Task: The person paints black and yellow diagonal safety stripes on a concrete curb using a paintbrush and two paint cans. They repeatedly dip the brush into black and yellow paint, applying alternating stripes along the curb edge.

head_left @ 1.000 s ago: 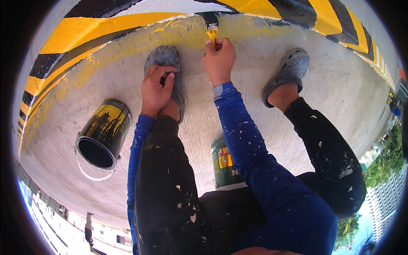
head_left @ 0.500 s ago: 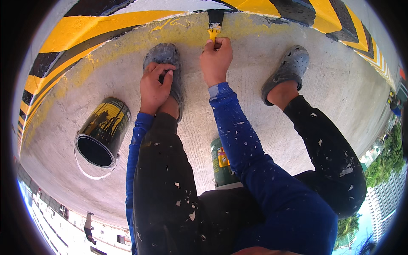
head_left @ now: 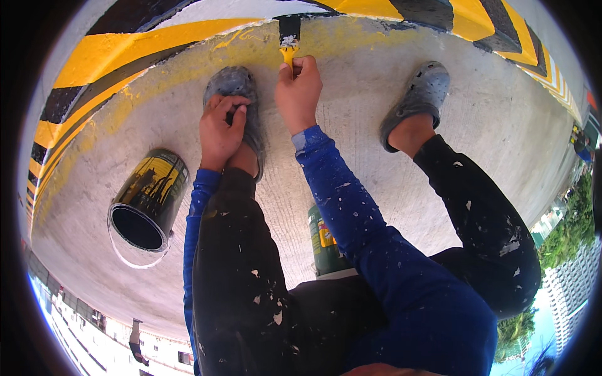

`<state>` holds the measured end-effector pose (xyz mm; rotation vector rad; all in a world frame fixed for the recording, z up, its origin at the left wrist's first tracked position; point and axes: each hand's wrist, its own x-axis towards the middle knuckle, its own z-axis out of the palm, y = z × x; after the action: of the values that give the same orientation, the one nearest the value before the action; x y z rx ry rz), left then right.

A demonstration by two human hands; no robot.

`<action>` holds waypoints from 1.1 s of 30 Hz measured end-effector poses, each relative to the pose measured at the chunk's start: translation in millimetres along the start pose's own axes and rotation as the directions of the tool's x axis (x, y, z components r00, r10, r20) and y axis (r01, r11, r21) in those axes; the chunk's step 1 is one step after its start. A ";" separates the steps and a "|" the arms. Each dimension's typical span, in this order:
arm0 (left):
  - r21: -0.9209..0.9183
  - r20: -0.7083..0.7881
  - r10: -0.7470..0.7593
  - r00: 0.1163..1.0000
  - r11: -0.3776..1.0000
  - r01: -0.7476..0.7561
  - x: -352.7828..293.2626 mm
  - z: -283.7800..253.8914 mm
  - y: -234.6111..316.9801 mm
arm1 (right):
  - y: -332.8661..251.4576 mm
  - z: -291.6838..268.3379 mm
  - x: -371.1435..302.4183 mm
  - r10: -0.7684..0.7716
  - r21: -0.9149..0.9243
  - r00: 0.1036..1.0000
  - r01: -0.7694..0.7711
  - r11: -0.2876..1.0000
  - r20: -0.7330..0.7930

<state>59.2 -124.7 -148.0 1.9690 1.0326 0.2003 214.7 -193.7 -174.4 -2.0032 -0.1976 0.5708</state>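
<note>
My right hand (head_left: pixel 299 91) grips the yellow handle of a paintbrush (head_left: pixel 288 41). Its dark, paint-coated bristles reach the lower edge of the striped curb (head_left: pixel 238 29), where black meets the concrete. My left hand (head_left: pixel 222 128) rests over my left grey clog (head_left: pixel 231 83), its thumb and fingertips curled close together; whether anything lies between them I cannot make out. To the left on the ground stands a paint can (head_left: pixel 150 188) with dark paint inside and drips down its yellow label. Its wire handle hangs down.
Behind my right forearm, a green bucket (head_left: pixel 323 244) is partly hidden under me. My other grey clog (head_left: pixel 425 91) stands at right on the concrete ground (head_left: pixel 351 125), which has yellow paint smears along the curb. A distant person (head_left: pixel 136 341) appears at lower left.
My right hand and the paintbrush have moved left along the curb's lower edge. My left hand stays over the clog; the whole view has shifted slightly.
</note>
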 end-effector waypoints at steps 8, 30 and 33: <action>-0.019 -0.004 -0.021 1.000 1.000 0.021 1.3 0.7 1.3 | 12.5 -6.7 7.1 0.078 0.063 0.996 -0.075 0.995 -0.041; -0.022 0.006 -0.039 0.999 0.999 0.040 1.1 0.1 1.2 | 18.8 -23.1 29.4 0.058 0.042 0.998 -0.057 0.997 -0.015; -0.011 0.005 -0.040 0.999 0.999 0.040 0.8 -0.6 1.8 | 23.5 -27.3 21.6 0.058 0.065 0.998 -0.056 0.996 -0.027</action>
<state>60.5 -124.2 -146.5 1.9361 1.0648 0.1787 244.1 -218.7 -191.0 -1.9584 -0.1031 0.5772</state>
